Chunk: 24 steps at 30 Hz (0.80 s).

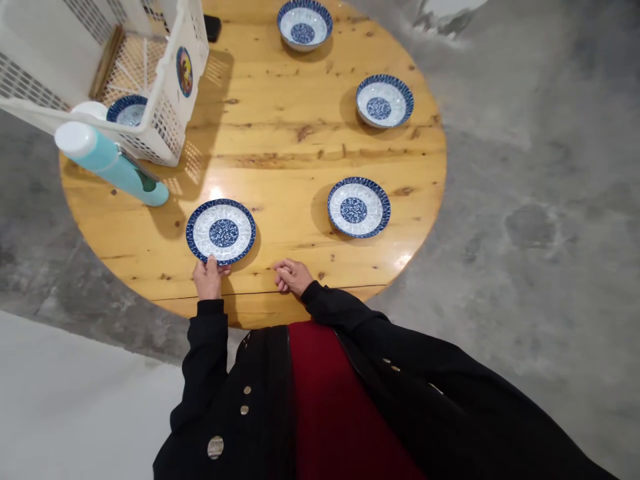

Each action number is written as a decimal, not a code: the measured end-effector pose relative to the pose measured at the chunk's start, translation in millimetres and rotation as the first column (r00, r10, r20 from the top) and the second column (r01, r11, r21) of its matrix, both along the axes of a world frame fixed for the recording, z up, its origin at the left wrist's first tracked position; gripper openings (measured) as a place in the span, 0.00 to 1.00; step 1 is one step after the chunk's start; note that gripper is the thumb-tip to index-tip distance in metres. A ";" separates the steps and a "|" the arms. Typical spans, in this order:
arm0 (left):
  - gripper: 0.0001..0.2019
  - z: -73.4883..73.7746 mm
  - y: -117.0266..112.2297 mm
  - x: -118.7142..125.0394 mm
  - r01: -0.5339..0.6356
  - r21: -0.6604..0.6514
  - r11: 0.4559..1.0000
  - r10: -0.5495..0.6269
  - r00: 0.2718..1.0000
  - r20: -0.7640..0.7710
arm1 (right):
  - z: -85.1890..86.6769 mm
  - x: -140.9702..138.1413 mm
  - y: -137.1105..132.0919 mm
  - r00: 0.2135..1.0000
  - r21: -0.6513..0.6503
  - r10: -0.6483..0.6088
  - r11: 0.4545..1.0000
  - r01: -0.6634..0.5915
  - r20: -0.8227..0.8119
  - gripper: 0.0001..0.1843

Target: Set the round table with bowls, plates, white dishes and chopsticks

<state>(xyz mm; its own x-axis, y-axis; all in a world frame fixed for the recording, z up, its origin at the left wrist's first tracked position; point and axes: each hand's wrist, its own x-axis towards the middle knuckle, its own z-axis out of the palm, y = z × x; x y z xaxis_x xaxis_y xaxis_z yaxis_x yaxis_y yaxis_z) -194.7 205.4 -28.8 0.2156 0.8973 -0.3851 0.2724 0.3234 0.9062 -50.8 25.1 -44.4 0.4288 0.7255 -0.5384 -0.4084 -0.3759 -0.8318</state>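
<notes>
In the head view, on a round pine desk [280, 143], four blue-and-white dishes lying well apart from one another, none of them stacked. Closest to the body, near the desk's edge, the near plate [221, 231], flat on the wood, with the left grip [209, 280] narrow on its rim: thumb over the edge, other fingers mostly out of sight, and no clear lifting. Just beside the desk's edge, a little to the right, the right grip [293, 277], fingers folded together, holding nothing and resting on the wood.

Farther right, the second plate [359, 207], untouched by either grip. Beyond it, the deeper dish [385, 101], and near the far rim of the desk, the far bowl [305, 25].

At the upper left, a white lattice basket [173, 130], with a fifth dish [127, 111] inside, partly hidden by the basket wall, and next to this dish a white round piece [89, 110], too covered for exact naming. So four dishes out on the desk, and at least one in the basket.

Against the basket, a turquoise-and-white flask [113, 163] lying on its side, without readable brand. On the basket wall, a round picture label [184, 71], also without readable writing. Near the basket, a small black object [213, 28], unclear in kind. Around the desk, a grey concrete floor [530, 227].
</notes>
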 end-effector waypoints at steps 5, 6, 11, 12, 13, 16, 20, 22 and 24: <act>0.15 -4.8 4.8 -1.0 -0.018 0.028 0.999 0.018 1.000 0.020 | -7.0 -5.9 -3.6 0.997 0.006 -0.060 0.998 0.060 0.043 0.15; 0.14 -5.7 5.3 -1.1 -0.031 0.034 0.999 0.030 0.999 0.023 | -8.0 -6.2 -3.0 0.997 0.002 -0.061 0.998 0.060 0.055 0.15; 0.11 -9.2 5.3 -2.0 -0.041 0.040 0.998 0.040 0.999 0.030 | -8.1 -5.2 0.8 0.993 -0.014 -0.060 0.998 0.062 0.101 0.16; 0.11 -9.7 5.0 -2.1 -0.042 0.044 0.998 0.040 0.999 0.030 | -7.3 -5.0 1.2 0.993 -0.013 -0.064 0.998 0.065 0.103 0.16; 0.11 -10.1 4.4 -2.2 -0.045 0.048 0.998 0.043 0.999 0.030 | -6.4 -5.0 1.3 0.992 -0.013 -0.066 0.998 0.068 0.104 0.17; 0.12 -10.5 2.3 -2.7 -0.057 0.042 0.997 0.056 0.998 0.023 | -4.5 -6.2 0.6 0.992 -0.021 -0.067 0.997 0.069 0.103 0.18; 0.11 -9.6 2.0 -5.1 -0.068 0.014 0.998 0.068 0.997 0.034 | -5.4 -10.2 0.9 0.990 -0.043 -0.075 0.996 0.080 0.119 0.19; 0.12 -8.5 3.4 -7.3 -0.060 -0.002 0.998 0.060 0.997 0.045 | -5.5 -12.1 2.8 0.990 -0.058 -0.083 0.994 0.091 0.117 0.20; 0.12 -6.7 4.5 -10.0 -0.055 -0.010 0.998 0.056 0.997 0.045 | -4.6 -12.9 5.6 0.991 -0.071 -0.078 0.994 0.086 0.107 0.20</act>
<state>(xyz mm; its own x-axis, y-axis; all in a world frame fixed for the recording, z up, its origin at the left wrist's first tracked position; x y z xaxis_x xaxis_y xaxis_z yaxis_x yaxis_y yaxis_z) -204.7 209.9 -35.5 0.1831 0.9049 -0.3842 0.2124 0.3452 0.9142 -63.7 30.7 -49.0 0.5420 0.6442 -0.5397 -0.3531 -0.4082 -0.8418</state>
